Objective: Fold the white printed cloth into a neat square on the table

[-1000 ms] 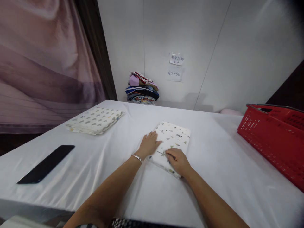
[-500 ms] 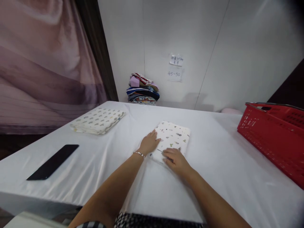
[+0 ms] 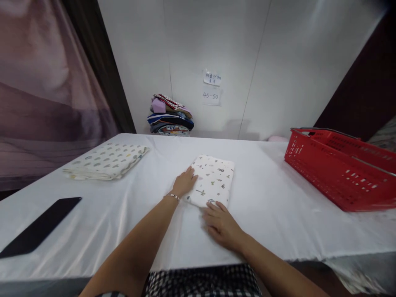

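Observation:
A folded white cloth [image 3: 213, 177] printed with small plants and shapes lies flat in front of me on the white-covered table [image 3: 260, 198]. On its left edge rests my left hand [image 3: 185, 182], fingers stretched out, a bracelet [image 3: 172, 196] at the wrist. My right hand [image 3: 222, 226] is at the cloth's near edge, fingers spread and their tips touching that edge. Neither hand grasps anything. To the left lies a second folded cloth [image 3: 108, 161], cream with grey heart-like marks.
A black flat slab [image 3: 41, 226] lies near the table's left front. On the right stands a red plastic basket [image 3: 334, 173]. Behind the table's far edge is a stack of folded fabrics [image 3: 170, 117], beside paper notes [image 3: 212, 97] on the wall.
My right hand has slid from the cloth's top toward me to its near edge. My left hand stays on the left edge. The view has turned right, showing more of the basket.

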Demonstrator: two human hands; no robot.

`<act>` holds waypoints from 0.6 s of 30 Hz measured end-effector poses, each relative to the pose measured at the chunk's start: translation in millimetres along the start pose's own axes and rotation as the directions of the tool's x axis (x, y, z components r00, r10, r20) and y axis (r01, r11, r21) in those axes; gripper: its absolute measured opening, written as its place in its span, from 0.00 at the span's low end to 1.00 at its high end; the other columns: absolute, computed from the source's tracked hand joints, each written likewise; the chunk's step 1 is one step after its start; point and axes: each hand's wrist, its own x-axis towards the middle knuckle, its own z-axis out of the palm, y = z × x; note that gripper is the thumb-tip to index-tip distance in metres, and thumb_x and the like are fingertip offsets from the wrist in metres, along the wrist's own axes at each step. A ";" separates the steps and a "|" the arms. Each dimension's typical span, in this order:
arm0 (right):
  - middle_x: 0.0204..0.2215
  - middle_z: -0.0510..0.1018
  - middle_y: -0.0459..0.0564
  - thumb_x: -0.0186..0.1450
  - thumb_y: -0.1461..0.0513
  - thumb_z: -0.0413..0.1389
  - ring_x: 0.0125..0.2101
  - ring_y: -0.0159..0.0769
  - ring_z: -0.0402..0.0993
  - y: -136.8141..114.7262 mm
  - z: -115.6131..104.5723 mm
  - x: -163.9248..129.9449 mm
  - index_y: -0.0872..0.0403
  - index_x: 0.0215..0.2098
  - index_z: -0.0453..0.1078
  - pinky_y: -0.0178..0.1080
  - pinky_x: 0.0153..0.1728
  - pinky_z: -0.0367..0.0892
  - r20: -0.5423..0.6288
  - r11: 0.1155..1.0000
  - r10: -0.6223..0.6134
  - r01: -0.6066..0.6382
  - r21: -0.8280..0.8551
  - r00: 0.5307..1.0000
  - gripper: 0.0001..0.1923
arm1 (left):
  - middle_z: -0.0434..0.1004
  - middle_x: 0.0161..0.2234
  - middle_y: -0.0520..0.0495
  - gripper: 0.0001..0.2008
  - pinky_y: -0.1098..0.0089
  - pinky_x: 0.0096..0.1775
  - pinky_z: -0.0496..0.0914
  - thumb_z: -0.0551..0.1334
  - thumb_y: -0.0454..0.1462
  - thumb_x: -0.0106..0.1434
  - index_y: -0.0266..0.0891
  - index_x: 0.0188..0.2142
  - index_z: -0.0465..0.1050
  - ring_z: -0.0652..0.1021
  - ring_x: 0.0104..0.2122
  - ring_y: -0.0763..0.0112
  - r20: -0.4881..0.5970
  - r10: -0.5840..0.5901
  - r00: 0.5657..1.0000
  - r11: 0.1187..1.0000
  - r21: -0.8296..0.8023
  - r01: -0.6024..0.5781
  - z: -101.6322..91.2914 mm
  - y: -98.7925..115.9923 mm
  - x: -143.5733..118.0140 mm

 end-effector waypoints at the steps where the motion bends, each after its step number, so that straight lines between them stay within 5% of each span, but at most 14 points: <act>1: 0.53 0.70 0.49 0.65 0.62 0.48 0.57 0.39 0.59 4.7 -3.1 -4.0 0.48 0.49 0.68 0.51 0.58 0.50 -0.047 0.998 0.003 0.000 0.057 0.999 0.15 | 0.52 0.63 0.44 0.24 0.66 0.51 0.62 0.44 0.45 0.66 0.40 0.58 0.57 0.66 0.55 0.63 0.000 -0.029 1.000 0.999 -0.035 0.028 -2.3 -2.0 0.0; 3: 0.49 0.74 0.49 0.65 0.62 0.47 0.54 0.38 0.64 21.2 -8.6 -10.6 0.47 0.46 0.70 0.50 0.56 0.56 -0.202 0.986 0.079 -0.047 0.160 0.976 0.14 | 0.59 0.60 0.41 0.24 0.67 0.50 0.62 0.44 0.44 0.66 0.37 0.58 0.57 0.67 0.54 0.63 -0.003 -0.127 0.992 0.989 -0.071 0.126 -7.2 -6.9 -1.5; 6: 0.48 0.74 0.52 0.63 0.58 0.50 0.51 0.41 0.67 57.4 -18.1 -13.1 0.49 0.45 0.72 0.50 0.52 0.63 -0.374 0.902 0.397 -0.282 0.325 0.838 0.14 | 0.68 0.53 0.38 0.24 0.64 0.47 0.65 0.44 0.44 0.65 0.34 0.54 0.63 0.71 0.50 0.59 0.001 -0.251 0.968 0.967 -0.044 0.251 -13.3 -13.0 -7.4; 10: 0.51 0.71 0.57 0.61 0.56 0.52 0.43 0.42 0.74 105.3 -35.4 5.5 0.52 0.57 0.61 0.44 0.36 0.74 -0.193 0.580 0.782 -0.577 0.574 0.593 0.26 | 0.73 0.46 0.37 0.24 0.63 0.40 0.68 0.43 0.47 0.65 0.35 0.44 0.70 0.75 0.43 0.58 0.037 -0.262 0.964 0.965 0.016 0.261 -16.4 -14.9 -15.8; 13: 0.44 0.76 0.57 0.61 0.54 0.51 0.34 0.39 0.77 130.0 -43.6 33.6 0.53 0.62 0.51 0.40 0.28 0.74 -0.075 0.474 0.832 -0.633 0.611 0.550 0.33 | 0.75 0.43 0.38 0.24 0.64 0.38 0.68 0.42 0.47 0.65 0.35 0.41 0.71 0.75 0.41 0.59 0.039 -0.252 0.967 0.967 0.040 0.250 -14.0 -14.2 -17.7; 18: 0.48 0.73 0.61 0.55 0.56 0.56 0.44 0.46 0.73 155.9 -34.0 80.3 0.58 0.62 0.50 0.46 0.37 0.72 -0.181 0.547 0.825 -0.674 0.497 0.536 0.39 | 0.75 0.42 0.38 0.24 0.65 0.38 0.67 0.42 0.46 0.66 0.35 0.41 0.71 0.76 0.40 0.60 -0.009 -0.244 0.970 0.967 0.073 0.244 -10.0 -15.9 -17.9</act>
